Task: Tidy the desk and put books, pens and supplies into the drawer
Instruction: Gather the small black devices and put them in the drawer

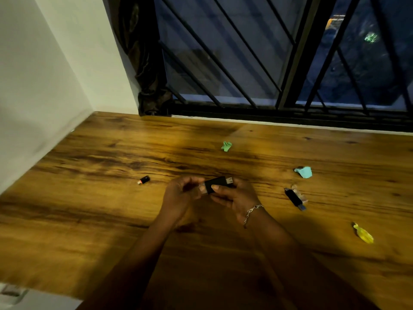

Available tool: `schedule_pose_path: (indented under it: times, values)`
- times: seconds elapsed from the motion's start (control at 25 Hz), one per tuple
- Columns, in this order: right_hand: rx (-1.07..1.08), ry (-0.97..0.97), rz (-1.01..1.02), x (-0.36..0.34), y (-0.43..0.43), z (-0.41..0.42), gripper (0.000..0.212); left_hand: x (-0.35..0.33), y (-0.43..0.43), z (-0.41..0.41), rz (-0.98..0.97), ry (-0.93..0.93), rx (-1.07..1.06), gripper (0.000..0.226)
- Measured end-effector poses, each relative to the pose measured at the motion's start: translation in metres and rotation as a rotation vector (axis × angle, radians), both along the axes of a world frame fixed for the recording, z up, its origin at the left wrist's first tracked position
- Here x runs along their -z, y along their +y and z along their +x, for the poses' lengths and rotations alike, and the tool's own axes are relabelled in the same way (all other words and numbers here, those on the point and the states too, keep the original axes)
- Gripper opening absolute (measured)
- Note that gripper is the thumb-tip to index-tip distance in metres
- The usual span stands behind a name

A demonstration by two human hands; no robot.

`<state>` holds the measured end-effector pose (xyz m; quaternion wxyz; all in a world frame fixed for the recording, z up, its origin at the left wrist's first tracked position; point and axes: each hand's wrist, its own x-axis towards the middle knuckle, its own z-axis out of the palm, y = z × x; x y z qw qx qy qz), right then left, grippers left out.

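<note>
Spanning the whole lower view, the wooden desk (89, 209) ran back to a white wall (44, 74) on the left and a barred window (245, 52) behind, dark outside. A dark curtain (145, 63) hung bunched in the corner between wall and window.

Both forearms reached in from the bottom edge and met over the middle of the desk. The left hand (178, 198) had its fingers curled in around the pale left end of a black USB stick (215, 184). The right hand (237, 198) gripped the stick's black body, thumb laid across the top and fingers tucked beneath, with the metal plug end poking out past them. The stick was held just above the wood, tilted up to the right. A silver bracelet (252, 211) sat on the right wrist.

To the right, well apart from the hands, a second black stick (292, 198) lay on the desk beside a clear cap (299, 193). Three crumpled scraps lay scattered: a light blue scrap (303, 171) near that stick, a yellow scrap (363, 233) nearer the front right, and a green scrap (226, 146) further back. Left of the hands lay a small black cap (144, 180) with a red tip.
</note>
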<state>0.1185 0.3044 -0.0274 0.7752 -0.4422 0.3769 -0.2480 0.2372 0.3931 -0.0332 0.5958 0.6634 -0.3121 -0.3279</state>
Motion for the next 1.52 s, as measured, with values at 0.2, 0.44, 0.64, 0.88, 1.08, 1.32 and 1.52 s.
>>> schedule_pose_path:
  times: [0.2, 0.44, 0.64, 0.88, 1.08, 1.32, 1.52]
  values:
    - [-0.056, 0.120, -0.175, -0.014, -0.010, -0.008, 0.028, -0.006, -0.015, -0.012, 0.005, -0.172, 0.101, 0.044]
    - [-0.027, 0.263, -0.383, -0.016, -0.043, -0.071, 0.014, 0.002, -0.005, -0.022, -0.013, 0.209, 0.035, 0.038]
    - [-0.428, 0.653, -0.793, -0.003, -0.046, -0.123, 0.039, 0.011, 0.006, -0.027, 0.011, 0.343, 0.012, 0.031]
    - [-0.745, 0.751, -1.041, 0.003, -0.023, -0.128, 0.041, 0.021, 0.005, -0.032, 0.063, 0.396, -0.009, 0.032]
    - [-0.086, 0.645, -0.876, 0.005, -0.048, -0.141, 0.033, 0.024, 0.006, -0.036, 0.102, 0.434, -0.009, 0.033]
    - [0.053, 0.904, -0.923, 0.008, -0.105, -0.146, 0.029, 0.026, 0.008, -0.037, 0.082, 0.431, 0.004, 0.033]
    - [-0.279, 1.102, -1.018, 0.016, -0.128, -0.134, 0.035, 0.027, 0.010, -0.037, 0.063, 0.465, 0.012, 0.034]
